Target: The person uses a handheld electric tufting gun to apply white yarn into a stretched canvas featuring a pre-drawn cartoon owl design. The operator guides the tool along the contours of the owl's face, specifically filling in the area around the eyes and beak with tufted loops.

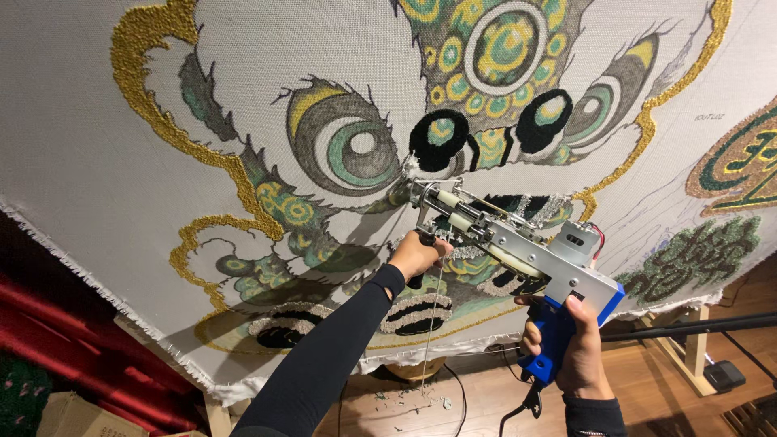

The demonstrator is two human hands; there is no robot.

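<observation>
A person holds a tufting gun (506,239) in both hands and presses its tip against a large stretched cloth (89,137) that fills most of the view. The camera is tilted, so the cloth leans across the picture.

The left hand (417,255), at the end of a long black sleeve (324,364), is closed around the dark front handle just below the gun's front end. The right hand (579,344) is closed around the blue rear grip (554,336), with the fingers wrapped tight. The hands are well apart — one at each end of the tool. The gun is silver metal with a blue base, and it points up and to the left. Its needle end touches the cloth just beside a small tuft of white yarn, between two large round eyes in the design.

The cloth carries a half-finished lion-like face (477,89) in green, yellow, grey and black yarn, with gold curling outlines (154,89) to the left and right. A thin strand of yarn (433,324) hangs down from the gun. A black cord (518,413) drops from the bottom of the blue grip.

Below the cloth lie a wooden floor (647,396) with yarn scraps, a wooden frame leg (688,348) and, at the far left, red fabric (48,332).
</observation>
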